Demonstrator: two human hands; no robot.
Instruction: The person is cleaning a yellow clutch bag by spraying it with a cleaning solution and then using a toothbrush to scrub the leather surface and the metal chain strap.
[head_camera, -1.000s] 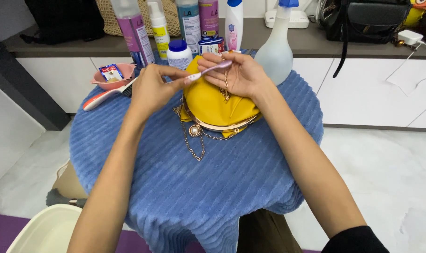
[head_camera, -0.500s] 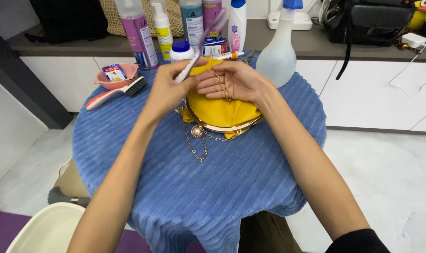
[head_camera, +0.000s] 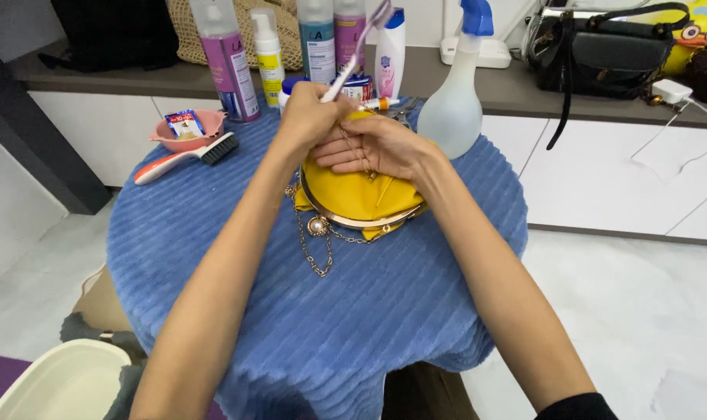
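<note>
Round table w/ blue ribbed cloth (head_camera: 353,327) fills centre frame. Upper left on it: pink dish (head_camera: 188,129) w/ a small packet inside, orange-and-white brush (head_camera: 184,158) just beside it. Top centre, row of bottles: purple-label one (head_camera: 227,58), white pump bottle (head_camera: 268,54), more behind. Clear spray bottle, blue trigger (head_camera: 456,97), top centre-right. Counter behind: black handbag (head_camera: 610,50) upper right, white charger (head_camera: 669,89) nr it. Cream tub (head_camera: 57,385) at lower left.

Yellow purse (head_camera: 359,194), gold frame; blue ribbed tablecloth (head_camera: 291,311); pink bowl (head_camera: 188,132); black handbag (head_camera: 602,50).
</note>
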